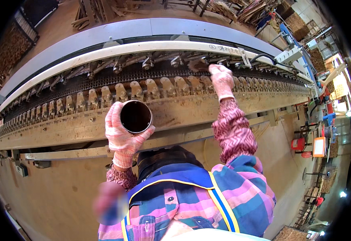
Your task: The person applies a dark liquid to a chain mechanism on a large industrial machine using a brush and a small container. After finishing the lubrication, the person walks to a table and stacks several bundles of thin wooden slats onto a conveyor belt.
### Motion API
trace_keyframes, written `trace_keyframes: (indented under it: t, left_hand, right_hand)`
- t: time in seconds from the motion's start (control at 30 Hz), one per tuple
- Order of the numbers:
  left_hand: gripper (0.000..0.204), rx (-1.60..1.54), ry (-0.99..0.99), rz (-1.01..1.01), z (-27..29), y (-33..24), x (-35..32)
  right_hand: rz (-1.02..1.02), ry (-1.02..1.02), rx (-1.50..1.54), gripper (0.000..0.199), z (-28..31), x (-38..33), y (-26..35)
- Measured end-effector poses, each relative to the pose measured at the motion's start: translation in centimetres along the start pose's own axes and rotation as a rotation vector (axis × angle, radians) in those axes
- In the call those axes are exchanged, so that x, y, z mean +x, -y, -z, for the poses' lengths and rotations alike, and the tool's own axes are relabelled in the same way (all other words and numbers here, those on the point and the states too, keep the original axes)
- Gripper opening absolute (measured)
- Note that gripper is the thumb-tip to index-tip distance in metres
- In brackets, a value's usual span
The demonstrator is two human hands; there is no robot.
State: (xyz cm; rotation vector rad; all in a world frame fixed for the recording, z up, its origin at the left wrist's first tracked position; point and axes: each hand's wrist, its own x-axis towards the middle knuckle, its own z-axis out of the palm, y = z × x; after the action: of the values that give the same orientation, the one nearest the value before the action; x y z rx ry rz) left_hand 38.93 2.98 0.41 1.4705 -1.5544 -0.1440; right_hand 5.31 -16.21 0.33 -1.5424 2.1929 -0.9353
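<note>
My left hand (123, 130), in a pink and white knitted glove, is wrapped round a round open can (136, 116) with a dark inside. The can is held in front of the near side of a long machine. Farther out and to the right, my gloved right hand (222, 78) is closed on a brush. The brown bristles of the brush (198, 65) are blurred and lie over the machine's dark chain track (171, 69). The handle is mostly hidden in the glove. A row of rusty metal brackets (136, 89) with springs runs between the can and the track.
A pale rail (151, 46) with rollers under it curves along the track's far side. The machine's brown beam (175, 106) runs across in front of me. Red and blue equipment (298, 143) stands at right. Wood scraps (99, 14) lie beyond the machine.
</note>
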Motion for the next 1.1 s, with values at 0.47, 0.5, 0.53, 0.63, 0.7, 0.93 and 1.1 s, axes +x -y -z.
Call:
trace_keyframes:
  t: [0.47,0.5,0.53,0.63,0.7,0.93,1.1]
  left_hand:
    - [0.106,-0.463,-0.016,0.371,-1.7,0.0,-0.3]
    - [0.106,-0.468,0.006,0.385,-1.7,-0.2,-0.1]
    - [0.106,-0.535,0.018,0.41,-1.7,-0.6,0.3]
    - [0.107,-0.452,-0.024,0.338,-1.8,0.9,-0.8]
    - [0.108,-0.429,-0.044,0.323,-1.6,1.7,-1.4]
    - [0.111,-0.514,0.037,0.325,-1.2,1.3,-0.7]
    - [0.116,-0.277,0.077,0.224,-1.1,2.8,-0.4]
  right_hand:
    - [0.061,-0.054,-0.019,0.028,-1.8,3.2,-4.5]
    - [0.109,-0.013,-0.203,0.028,-2.7,3.5,-5.0]
    - [0.165,0.017,-0.38,0.028,-3.5,3.8,-5.3]
    - [0.161,-0.078,-0.283,0.027,-3.1,6.1,-7.8]
    - [-0.228,0.145,0.335,0.031,0.2,3.6,-2.2]
    - [-0.04,0.055,-0.125,0.039,-1.6,1.5,-1.9]
    - [0.153,0.094,0.087,0.034,0.2,-3.4,6.0]
